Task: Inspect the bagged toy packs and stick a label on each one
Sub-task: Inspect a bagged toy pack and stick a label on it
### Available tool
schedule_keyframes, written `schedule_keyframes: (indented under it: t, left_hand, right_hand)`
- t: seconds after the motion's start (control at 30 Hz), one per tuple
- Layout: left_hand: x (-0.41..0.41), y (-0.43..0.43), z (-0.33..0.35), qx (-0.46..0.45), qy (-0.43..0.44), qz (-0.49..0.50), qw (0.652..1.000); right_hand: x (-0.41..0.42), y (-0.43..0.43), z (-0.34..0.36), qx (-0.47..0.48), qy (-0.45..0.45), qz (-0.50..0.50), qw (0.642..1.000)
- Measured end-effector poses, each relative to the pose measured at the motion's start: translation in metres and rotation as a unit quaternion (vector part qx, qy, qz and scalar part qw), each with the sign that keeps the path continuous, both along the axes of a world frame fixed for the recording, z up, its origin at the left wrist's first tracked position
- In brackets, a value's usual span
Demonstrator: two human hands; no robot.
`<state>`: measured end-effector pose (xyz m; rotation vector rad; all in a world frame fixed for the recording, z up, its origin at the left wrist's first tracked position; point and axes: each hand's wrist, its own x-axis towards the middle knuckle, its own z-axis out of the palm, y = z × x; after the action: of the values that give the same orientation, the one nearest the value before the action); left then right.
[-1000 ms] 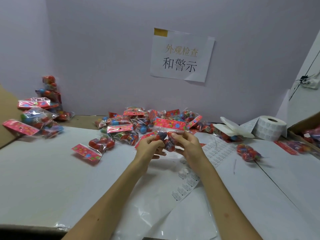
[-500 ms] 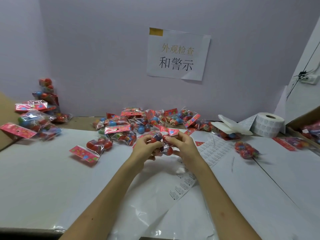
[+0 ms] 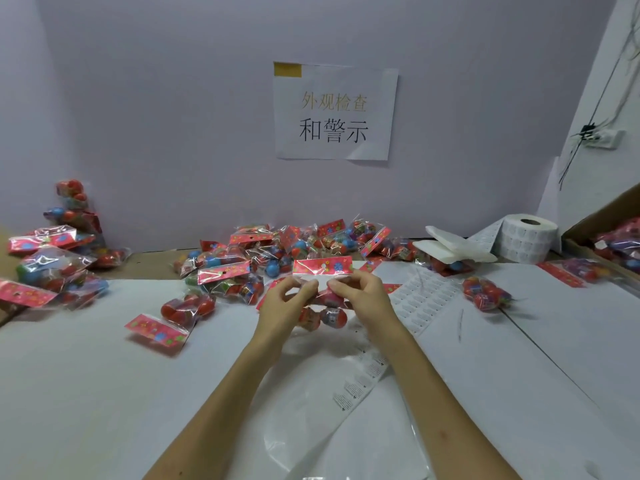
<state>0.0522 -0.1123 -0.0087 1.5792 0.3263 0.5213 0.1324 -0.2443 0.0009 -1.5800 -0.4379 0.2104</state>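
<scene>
A clear bagged toy pack (image 3: 323, 308) with a red printed header card and small red capsule toys hangs upright above the table's middle. My left hand (image 3: 282, 308) pinches its left side just under the header. My right hand (image 3: 362, 297) pinches the right side at the same height. A strip of printed labels (image 3: 362, 375) lies on the white table below my right wrist. A sheet of small labels (image 3: 420, 299) lies just right of my right hand.
A heap of toy packs (image 3: 277, 252) lies behind my hands by the wall, another pile (image 3: 52, 268) at the far left. One pack (image 3: 173, 315) lies left of my hands, one (image 3: 486, 292) to the right. A label roll (image 3: 528, 237), white foam pieces (image 3: 453, 252) and a cardboard box (image 3: 602, 230) stand at right.
The pack has been turned in both hands: its header card, folded down half a second ago, now stands flat and upright facing me. Both hands stay at the same spot.
</scene>
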Motion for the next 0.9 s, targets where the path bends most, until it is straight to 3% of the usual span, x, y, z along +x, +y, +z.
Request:
schedule_keyframes:
  t: [0.23, 0.63, 0.9]
  left_hand:
    - [0.0, 0.002, 0.003, -0.045, 0.016, 0.029, 0.998]
    - [-0.003, 0.009, 0.011, -0.144, -0.035, 0.041, 0.988]
    - [-0.006, 0.021, 0.009, -0.201, -0.024, 0.139, 0.969]
  right_hand:
    - [-0.008, 0.005, 0.003, -0.014, -0.065, 0.017, 0.998]
    - [-0.008, 0.003, 0.004, -0.006, -0.069, 0.044, 0.997]
    - [-0.009, 0.002, 0.006, -0.019, -0.043, 0.033, 0.998]
